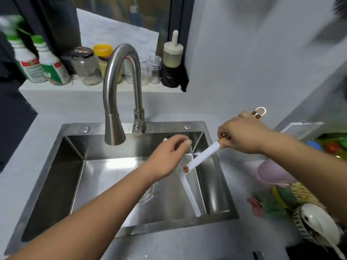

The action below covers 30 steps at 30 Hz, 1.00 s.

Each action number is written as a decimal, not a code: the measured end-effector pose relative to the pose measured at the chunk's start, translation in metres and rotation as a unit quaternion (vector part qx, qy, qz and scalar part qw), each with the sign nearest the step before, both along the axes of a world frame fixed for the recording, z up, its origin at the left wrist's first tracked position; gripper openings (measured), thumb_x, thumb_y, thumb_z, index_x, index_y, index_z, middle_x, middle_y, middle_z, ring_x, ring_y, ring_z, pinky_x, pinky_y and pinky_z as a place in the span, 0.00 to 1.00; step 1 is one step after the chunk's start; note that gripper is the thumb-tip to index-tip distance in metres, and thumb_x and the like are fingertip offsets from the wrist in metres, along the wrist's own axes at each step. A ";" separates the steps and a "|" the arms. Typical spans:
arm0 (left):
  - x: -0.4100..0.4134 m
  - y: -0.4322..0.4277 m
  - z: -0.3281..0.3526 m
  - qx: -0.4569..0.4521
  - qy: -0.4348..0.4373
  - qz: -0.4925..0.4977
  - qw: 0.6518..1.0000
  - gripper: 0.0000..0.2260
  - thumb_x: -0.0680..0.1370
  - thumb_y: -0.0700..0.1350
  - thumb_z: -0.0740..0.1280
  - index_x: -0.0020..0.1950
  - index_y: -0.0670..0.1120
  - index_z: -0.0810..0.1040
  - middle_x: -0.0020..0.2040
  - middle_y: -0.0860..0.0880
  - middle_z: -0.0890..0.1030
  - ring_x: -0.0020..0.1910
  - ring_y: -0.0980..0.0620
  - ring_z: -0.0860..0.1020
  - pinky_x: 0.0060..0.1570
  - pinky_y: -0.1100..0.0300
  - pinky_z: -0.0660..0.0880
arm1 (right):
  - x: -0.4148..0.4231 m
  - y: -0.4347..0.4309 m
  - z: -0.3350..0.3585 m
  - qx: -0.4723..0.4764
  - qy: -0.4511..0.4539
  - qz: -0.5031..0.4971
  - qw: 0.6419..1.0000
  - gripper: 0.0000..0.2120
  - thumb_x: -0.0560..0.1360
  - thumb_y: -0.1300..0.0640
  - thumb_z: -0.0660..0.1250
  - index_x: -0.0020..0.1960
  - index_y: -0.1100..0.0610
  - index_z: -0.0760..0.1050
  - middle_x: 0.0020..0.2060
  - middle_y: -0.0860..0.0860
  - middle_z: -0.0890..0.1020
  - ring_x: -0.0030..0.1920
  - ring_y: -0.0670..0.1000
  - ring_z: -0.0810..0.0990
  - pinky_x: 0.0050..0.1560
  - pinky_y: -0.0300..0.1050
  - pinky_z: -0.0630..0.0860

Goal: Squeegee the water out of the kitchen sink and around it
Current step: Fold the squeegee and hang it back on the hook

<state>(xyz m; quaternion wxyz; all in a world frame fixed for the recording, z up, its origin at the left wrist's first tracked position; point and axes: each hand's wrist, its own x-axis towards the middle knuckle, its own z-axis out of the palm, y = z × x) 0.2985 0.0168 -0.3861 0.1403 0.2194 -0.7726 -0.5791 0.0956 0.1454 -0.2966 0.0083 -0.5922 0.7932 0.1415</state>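
Observation:
A white squeegee (203,153) with copper fittings and a copper hanging loop hangs over the right side of the steel sink (62,147). My right hand (242,135) is closed around its handle above the sink's right rim. Its long white blade (191,196) runs down along the basin's right inner edge toward the front. My left hand (167,159) hovers over the basin near the blade's upper end, fingers loosely curled, with nothing visibly held. The drain (148,192) is partly hidden under my left forearm.
A curved steel faucet (120,94) rises behind the basin. Bottles and jars (84,66) line the window ledge. On the counter to the right lie a pink cloth (270,173), a scrub brush, a patterned bowl (315,226) and vegetables.

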 end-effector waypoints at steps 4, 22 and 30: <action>-0.044 0.002 0.032 0.032 -0.005 -0.149 0.988 0.16 0.79 0.62 0.61 0.47 0.52 0.80 0.45 0.45 0.81 0.47 0.44 0.79 0.58 0.41 0.75 | 0.015 0.004 0.045 -0.011 0.063 0.016 0.998 0.13 0.75 0.40 0.65 0.53 0.46 0.78 0.44 0.46 0.84 0.49 0.50 0.81 0.56 0.46 0.64; -0.123 -0.012 0.172 0.319 0.145 -0.140 0.926 0.07 0.81 0.45 0.68 0.52 0.41 0.82 0.44 0.43 0.85 0.41 0.50 0.82 0.47 0.56 0.81 | 0.023 0.025 0.202 -0.542 -0.168 -0.227 0.792 0.15 0.74 0.52 0.73 0.60 0.53 0.78 0.44 0.47 0.83 0.41 0.50 0.83 0.43 0.50 0.83; -0.171 -0.011 0.253 0.276 0.191 -0.171 0.926 0.10 0.80 0.46 0.69 0.55 0.39 0.82 0.45 0.42 0.85 0.43 0.49 0.82 0.51 0.52 0.82 | -0.016 -0.008 0.251 -0.602 -0.247 -0.246 0.718 0.20 0.76 0.51 0.70 0.66 0.47 0.71 0.40 0.52 0.86 0.41 0.49 0.86 0.44 0.54 0.84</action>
